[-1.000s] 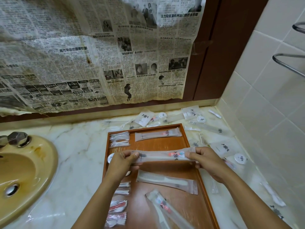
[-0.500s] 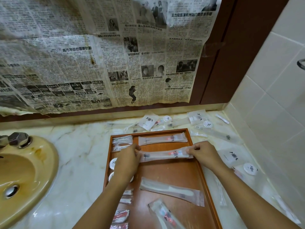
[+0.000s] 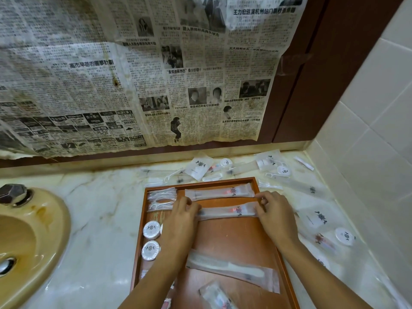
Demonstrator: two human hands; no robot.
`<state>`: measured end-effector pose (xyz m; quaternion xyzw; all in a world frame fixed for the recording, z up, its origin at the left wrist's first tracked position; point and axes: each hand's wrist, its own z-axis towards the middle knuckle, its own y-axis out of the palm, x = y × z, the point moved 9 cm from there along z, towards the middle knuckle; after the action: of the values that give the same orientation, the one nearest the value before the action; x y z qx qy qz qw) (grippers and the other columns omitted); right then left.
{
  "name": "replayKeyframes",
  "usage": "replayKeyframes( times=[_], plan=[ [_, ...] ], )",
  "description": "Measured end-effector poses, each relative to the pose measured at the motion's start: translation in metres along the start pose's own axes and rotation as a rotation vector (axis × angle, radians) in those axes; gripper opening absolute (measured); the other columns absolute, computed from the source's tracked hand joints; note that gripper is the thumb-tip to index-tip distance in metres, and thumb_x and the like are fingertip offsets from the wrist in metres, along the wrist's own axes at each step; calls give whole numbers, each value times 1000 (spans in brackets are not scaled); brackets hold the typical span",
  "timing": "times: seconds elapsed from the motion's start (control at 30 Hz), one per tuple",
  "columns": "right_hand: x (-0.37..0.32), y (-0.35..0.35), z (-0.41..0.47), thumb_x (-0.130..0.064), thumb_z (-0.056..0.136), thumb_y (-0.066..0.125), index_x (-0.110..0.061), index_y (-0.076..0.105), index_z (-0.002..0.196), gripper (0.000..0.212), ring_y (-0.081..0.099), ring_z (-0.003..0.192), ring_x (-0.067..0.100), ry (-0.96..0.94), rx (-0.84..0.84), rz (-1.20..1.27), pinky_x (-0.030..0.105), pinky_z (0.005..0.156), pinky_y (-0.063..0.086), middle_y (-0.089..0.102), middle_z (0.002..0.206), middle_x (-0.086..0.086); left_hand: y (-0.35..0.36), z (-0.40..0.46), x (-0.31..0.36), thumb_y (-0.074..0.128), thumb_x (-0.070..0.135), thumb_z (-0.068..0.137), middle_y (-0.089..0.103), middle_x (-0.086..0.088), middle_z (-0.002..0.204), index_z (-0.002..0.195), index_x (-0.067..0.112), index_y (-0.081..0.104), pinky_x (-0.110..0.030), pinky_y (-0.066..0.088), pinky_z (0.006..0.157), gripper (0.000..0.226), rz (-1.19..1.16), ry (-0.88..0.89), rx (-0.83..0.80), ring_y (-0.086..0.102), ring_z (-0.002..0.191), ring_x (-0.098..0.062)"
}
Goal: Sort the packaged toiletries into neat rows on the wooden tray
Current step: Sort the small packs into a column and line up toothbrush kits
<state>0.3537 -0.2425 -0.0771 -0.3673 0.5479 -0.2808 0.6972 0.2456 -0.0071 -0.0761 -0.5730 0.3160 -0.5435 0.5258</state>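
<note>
Two hands meet over the wooden tray (image 3: 265,246), and each covers one end of a long clear toothbrush packet (image 3: 227,211), so we cannot see the packet's tips. Our left hand (image 3: 181,217) pinches the left end with curled fingers; our right hand (image 3: 275,216) pinches the right end. The packet lies flat across the upper part of the tray, just below a second toothbrush packet (image 3: 219,192) that rests along the far rim, the two roughly parallel.

Our left forearm hides part of the tray's left column. There we make out floss-pick packets (image 3: 161,199) at the far corner and two round white soap discs (image 3: 151,239) nearer us, with a third disc mostly hidden behind the wrist. Further small packets at the near left are cut off and too blurred to name. In the middle of the tray lies a bagged white comb (image 3: 231,269), slanted, and below it another clear packet (image 3: 217,296) runs off the bottom edge.

Loose packets (image 3: 199,167) lie scattered on the marble counter (image 3: 100,219) behind and to the right of the tray; their printing is too small to read. A yellow sink (image 3: 40,237) is cut off at the left. Newspaper (image 3: 133,74) covers the wall above.
</note>
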Motion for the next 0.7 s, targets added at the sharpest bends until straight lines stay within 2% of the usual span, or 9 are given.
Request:
replayKeyframes(
  times=[0.1, 0.2, 0.3, 0.43, 0.57, 0.63, 0.7],
  plan=[
    [-4, 12, -10, -22, 83, 70, -28, 72, 102, 20, 45, 97, 12, -111, -37, -57, 29, 81, 43, 55, 93, -13, 7, -1, 3, 82, 18, 72, 57, -3, 99, 93, 22, 70, -29, 48, 49, 25, -26, 54, -14, 61, 84, -23],
    [-2, 22, -14, -29, 79, 77, -28, 75, 100, 22, 43, 102, 12, -143, -72, -106, 28, 88, 38, 53, 97, -14, 11, -2, 0, 83, 18, 72, 57, -4, 97, 94, 20, 70, -31, 51, 48, 26, -52, 42, -18, 62, 83, -24],
    [0, 24, -14, -28, 78, 78, -26, 76, 96, 19, 43, 104, 14, -135, -43, -116, 29, 91, 34, 56, 98, -12, 13, -2, -2, 83, 17, 72, 59, -3, 93, 91, 20, 71, -31, 52, 50, 23, -38, 47, 19, 62, 85, -23],
    [0, 23, -16, -25, 78, 79, -24, 77, 94, 16, 44, 103, 17, -142, 32, -108, 23, 92, 21, 58, 96, -10, 12, 2, -2, 84, 15, 71, 61, -1, 87, 82, 17, 70, -32, 51, 52, 18, -28, 41, 81, 62, 81, -24],
    [0, 25, -16, -24, 77, 80, -23, 78, 92, 15, 44, 101, 18, -173, 60, -134, 31, 91, 30, 59, 96, -8, 13, -3, -5, 78, 11, 78, 61, -2, 91, 86, 15, 71, -34, 51, 58, 12, -76, -67, 115, 60, 86, -24],
    [0, 25, -17, -23, 78, 80, -23, 78, 94, 16, 45, 101, 18, -182, 66, -144, 37, 88, 39, 59, 97, -8, 15, -8, -6, 71, 9, 85, 63, -4, 102, 96, 13, 71, -35, 52, 64, 12, -117, -125, 124, 60, 94, -26],
    [0, 25, -17, -23, 79, 79, -23, 77, 97, 18, 45, 102, 19, -183, 73, -147, 39, 87, 40, 60, 98, -7, 16, -13, -7, 66, 6, 87, 61, -7, 114, 106, 11, 69, -37, 54, 72, 20, -171, -168, 136, 59, 102, -28]
  ],
)
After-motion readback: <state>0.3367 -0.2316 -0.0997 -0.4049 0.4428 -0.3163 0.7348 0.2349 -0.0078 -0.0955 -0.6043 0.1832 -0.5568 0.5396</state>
